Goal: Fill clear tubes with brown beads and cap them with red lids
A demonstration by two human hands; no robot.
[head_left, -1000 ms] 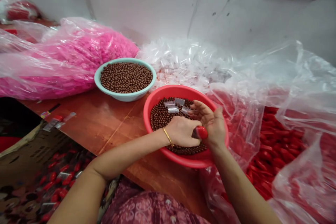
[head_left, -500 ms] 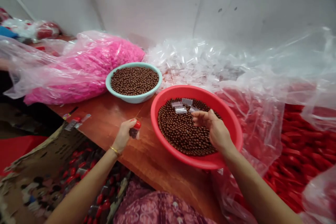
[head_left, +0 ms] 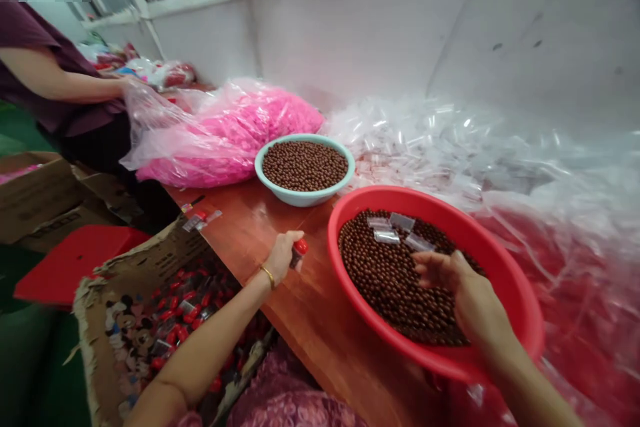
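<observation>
My left hand (head_left: 283,257) is shut around a small red-capped container (head_left: 300,252), just above the reddish wooden table (head_left: 320,300) and beside a red basin. That red plastic basin (head_left: 400,197) is full of small brown beads (head_left: 380,280), with several clear plastic sachets (head_left: 395,230) lying on top. My right hand (head_left: 463,287) hangs over the beads at the basin's near side, fingers loosely apart and nothing visible in them. A teal bowl (head_left: 300,199) holding more brown beads stands farther back on the table.
A torn cardboard box (head_left: 125,280) of red-capped items sits by the table's left edge. Bags of pink items (head_left: 225,140), clear sachets (head_left: 425,140) and red items (head_left: 575,293) crowd the table. A co-worker (head_left: 50,80) handles a plastic bag at the far left, before a white wall.
My left hand has left the beads and now holds the red-capped container over the table. My right hand stays above the basin. The view has swung left, bringing the co-worker into sight.
</observation>
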